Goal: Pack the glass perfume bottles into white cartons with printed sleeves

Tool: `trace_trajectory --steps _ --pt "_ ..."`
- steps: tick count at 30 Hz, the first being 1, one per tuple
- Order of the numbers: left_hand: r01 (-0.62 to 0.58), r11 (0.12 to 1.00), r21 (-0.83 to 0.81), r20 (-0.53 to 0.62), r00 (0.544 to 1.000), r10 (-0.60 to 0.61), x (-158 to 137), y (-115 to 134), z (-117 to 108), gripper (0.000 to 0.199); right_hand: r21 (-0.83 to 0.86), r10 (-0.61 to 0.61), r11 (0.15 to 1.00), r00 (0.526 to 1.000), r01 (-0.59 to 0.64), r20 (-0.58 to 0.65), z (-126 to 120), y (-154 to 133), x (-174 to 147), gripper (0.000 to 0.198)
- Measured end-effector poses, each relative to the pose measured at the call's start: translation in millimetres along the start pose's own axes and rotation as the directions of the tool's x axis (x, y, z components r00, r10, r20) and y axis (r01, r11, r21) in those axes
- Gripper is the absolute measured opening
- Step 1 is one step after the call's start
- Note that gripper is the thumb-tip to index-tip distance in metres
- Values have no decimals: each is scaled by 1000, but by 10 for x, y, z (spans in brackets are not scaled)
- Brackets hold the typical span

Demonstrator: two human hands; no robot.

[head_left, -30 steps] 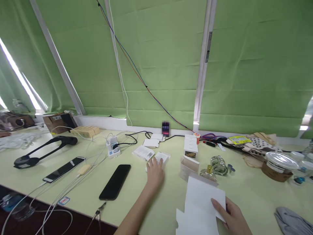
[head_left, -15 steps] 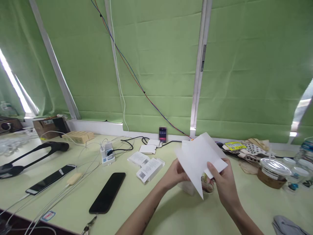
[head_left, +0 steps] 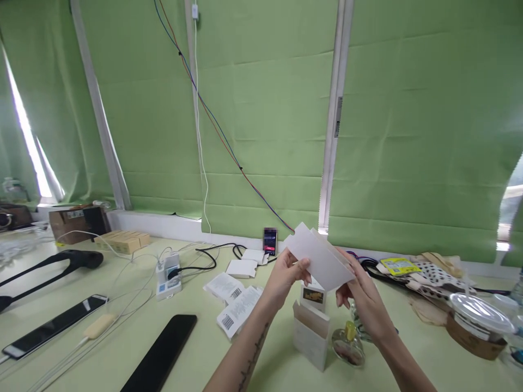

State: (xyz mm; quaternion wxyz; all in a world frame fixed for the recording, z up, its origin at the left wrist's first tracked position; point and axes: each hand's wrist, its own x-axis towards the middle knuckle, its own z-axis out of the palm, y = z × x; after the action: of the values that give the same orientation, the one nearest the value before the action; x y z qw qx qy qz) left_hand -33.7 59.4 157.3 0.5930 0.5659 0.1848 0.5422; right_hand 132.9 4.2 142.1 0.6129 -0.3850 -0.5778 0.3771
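Card (head_left: 318, 260) over pale table (head_left: 469, 375), green blinds (head_left: 269, 98) behind.

White card (head_left: 321, 258), green blinds (head_left: 265, 120), pale black-dotted cloth (head_left: 439, 275), yellow packet (head_left: 399, 266)

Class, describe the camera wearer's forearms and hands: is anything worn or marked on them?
The left hand and right hand are ungloved; no sleeve or watch shows. A dark, jagged marking, like a tattoo, runs lengthwise along the left forearm.

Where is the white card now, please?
In the head view, the card is right of centre, held by the left hand and right hand, higher than the open box.
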Motion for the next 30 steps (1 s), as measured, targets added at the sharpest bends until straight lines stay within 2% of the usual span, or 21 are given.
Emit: trace_trajectory --steps 4,9,12,22,26,30 --pt "15 997 77 -31 999 -12 22 32 -106 48 -45 6 999 1000 -6 -16 -141 42 66 66" --pt "23 976 215 6 1000 -25 -10 111 -132 47 -153 -9 988 999 15 42 -228 34 133 49" --pt "33 972 234 41 998 -43 -24 142 -120 45 -170 11 985 997 3 81 -255 11 148 46" --pt "42 954 297 100 992 -75 -75 197 -141 39 -230 23 973 996 -2 91 -258 41 147 45" --pt "63 906 418 130 983 -128 -127 293 -168 37 -365 34 930 979 42 200 -283 5 136 38" --pt "50 851 522 204 962 -182 -180 402 -193 37 -393 83 917 926 74 368 -310 -75 94 39"
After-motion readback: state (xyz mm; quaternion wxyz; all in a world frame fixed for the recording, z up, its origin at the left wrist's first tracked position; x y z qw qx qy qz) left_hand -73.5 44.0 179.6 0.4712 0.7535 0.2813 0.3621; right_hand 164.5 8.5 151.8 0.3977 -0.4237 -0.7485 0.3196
